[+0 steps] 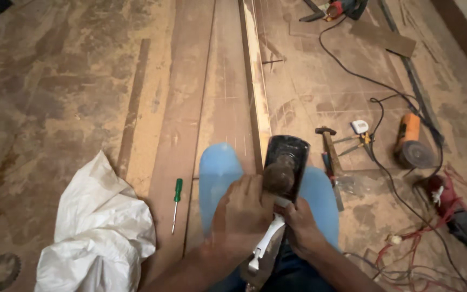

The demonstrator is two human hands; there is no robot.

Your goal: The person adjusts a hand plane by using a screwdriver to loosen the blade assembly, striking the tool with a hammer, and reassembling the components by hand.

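A black power planer (289, 154) with a round brown front knob rests on the top edge of a long wooden board (257, 92) that stands on edge and runs away from me. My left hand (242, 212) is closed against the planer just behind the knob. My right hand (300, 227) grips the rear of the planer, where a white handle part (266, 243) sticks out toward me. Under my hands is a blue rounded seat (218, 170), showing on both sides of the board.
Wide planks (182, 108) lie flat to the left, with a green-handled screwdriver (177, 196) and a white sack (99, 232). To the right are a hammer (328, 145), a white tape measure (359, 126), an orange grinder (409, 143), a red power tool (452, 208) and tangled cables (406, 238).
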